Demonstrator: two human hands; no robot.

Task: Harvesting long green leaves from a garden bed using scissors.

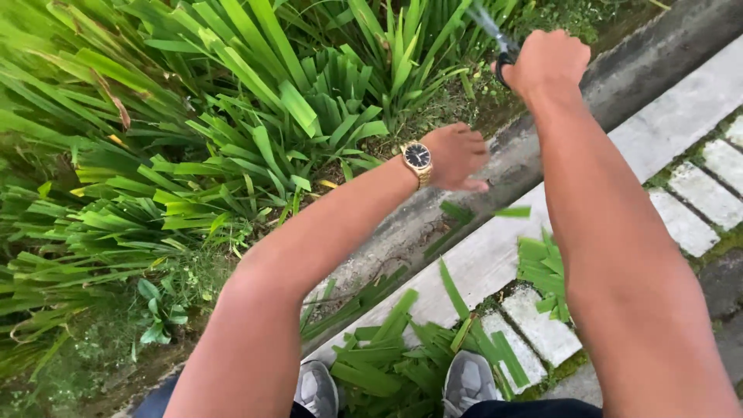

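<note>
Steel shears point(495, 35) slanting up-left toward green leaves point(255, 93), gripped in right hand point(548, 63) fingers; left hand point(457, 157) loosely curled, empty.

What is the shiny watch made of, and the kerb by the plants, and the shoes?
The gold-coloured wristwatch with a dark dial on the left wrist looks like polished metal: its link band glints. The long grey kerb looks like rough, weathered concrete, matt with dark stains. The grey shoes seem to be soft fabric or suede, dull with no shine; the picture leaves open which.
</note>
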